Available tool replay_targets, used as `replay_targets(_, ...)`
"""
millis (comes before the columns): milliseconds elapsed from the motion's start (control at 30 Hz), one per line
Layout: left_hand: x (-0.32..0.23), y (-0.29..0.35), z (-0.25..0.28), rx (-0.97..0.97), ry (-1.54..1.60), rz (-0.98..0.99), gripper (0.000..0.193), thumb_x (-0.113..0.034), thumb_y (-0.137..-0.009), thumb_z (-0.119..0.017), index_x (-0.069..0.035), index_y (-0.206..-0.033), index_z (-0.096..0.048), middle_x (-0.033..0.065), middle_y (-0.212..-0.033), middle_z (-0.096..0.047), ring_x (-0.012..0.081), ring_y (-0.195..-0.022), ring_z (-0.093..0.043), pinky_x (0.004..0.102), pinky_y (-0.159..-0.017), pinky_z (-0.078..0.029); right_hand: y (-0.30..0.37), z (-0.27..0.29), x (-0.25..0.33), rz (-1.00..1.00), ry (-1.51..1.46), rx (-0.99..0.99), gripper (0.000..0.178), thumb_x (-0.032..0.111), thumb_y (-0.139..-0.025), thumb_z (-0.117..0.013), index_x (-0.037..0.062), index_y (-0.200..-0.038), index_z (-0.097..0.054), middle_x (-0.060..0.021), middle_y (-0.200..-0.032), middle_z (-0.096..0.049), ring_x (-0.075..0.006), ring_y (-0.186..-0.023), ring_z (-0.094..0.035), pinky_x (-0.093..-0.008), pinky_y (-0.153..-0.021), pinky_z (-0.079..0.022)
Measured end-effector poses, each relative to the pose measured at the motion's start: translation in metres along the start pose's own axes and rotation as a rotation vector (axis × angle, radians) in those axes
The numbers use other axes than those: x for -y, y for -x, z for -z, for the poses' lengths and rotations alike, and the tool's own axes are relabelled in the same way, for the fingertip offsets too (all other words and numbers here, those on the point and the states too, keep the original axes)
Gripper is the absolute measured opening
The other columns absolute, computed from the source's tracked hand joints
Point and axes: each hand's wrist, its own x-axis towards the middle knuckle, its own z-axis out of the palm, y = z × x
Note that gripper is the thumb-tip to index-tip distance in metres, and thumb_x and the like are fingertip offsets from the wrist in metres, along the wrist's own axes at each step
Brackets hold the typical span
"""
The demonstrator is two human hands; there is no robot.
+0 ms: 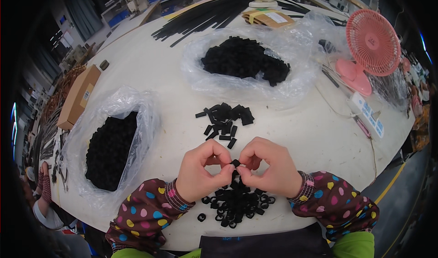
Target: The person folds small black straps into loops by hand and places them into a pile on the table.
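Both hands pinch one small black piece (235, 163) between them, just above the ring pile (237, 201) on the desk (296, 134); left hand (200, 171) and right hand (267, 166) are curled nearly closed, fingertips touching it; they seem to be fitting it together; that needs a firm, steady squeeze.

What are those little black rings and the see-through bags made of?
The little black rings look like matte rubber or soft plastic: dull, no shine; which one is unclear. The see-through bags look like thin plastic film: crinkled, glossy, with the black pieces showing through.
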Motion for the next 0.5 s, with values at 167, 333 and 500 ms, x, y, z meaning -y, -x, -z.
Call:
replay_targets(167,0.004,0.005,-0.003,-0.155,-0.433,-0.26,0.013,0.001,-0.076,-0.063,-0.001,-0.081,-0.052,0.0049,-0.078,-0.058,0.0097,-0.071,-0.059,0.0243,-0.074,-0.051,0.0,-0.005,0.0,0.215,0.261,-0.104,0.014,0.005,-0.074,-0.067,0.0061,-0.081,-0.055,-0.0014,-0.078,-0.058,-0.0098,-0.062,-0.06,-0.0223,-0.052,-0.046)
replay_targets(333,0.001,-0.003,0.004,-0.018,-0.211,-0.131,0.013,0.0,-0.077,-0.064,0.0,-0.087,-0.056,0.0068,-0.083,-0.059,0.0113,-0.074,-0.06,0.0241,-0.07,-0.052,0.002,0.003,0.003,-0.014,0.046,-0.03,0.013,0.006,-0.074,-0.067,0.0062,-0.081,-0.055,-0.0034,-0.079,-0.058,-0.0117,-0.061,-0.06,-0.0224,-0.053,-0.045)
replay_targets(500,0.011,-0.02,0.027,-0.061,-0.724,-0.108,0.02,-0.008,-0.079,-0.065,-0.006,-0.099,-0.06,0.0068,-0.086,-0.057,0.0183,-0.074,-0.059,0.0281,-0.066,-0.051,0.003,0.015,0.007,-0.041,0.165,0.153,0.012,0.01,-0.076,-0.066,0.008,-0.08,-0.055,-0.0023,-0.08,-0.057,-0.0126,-0.063,-0.059,-0.0255,-0.055,-0.046)
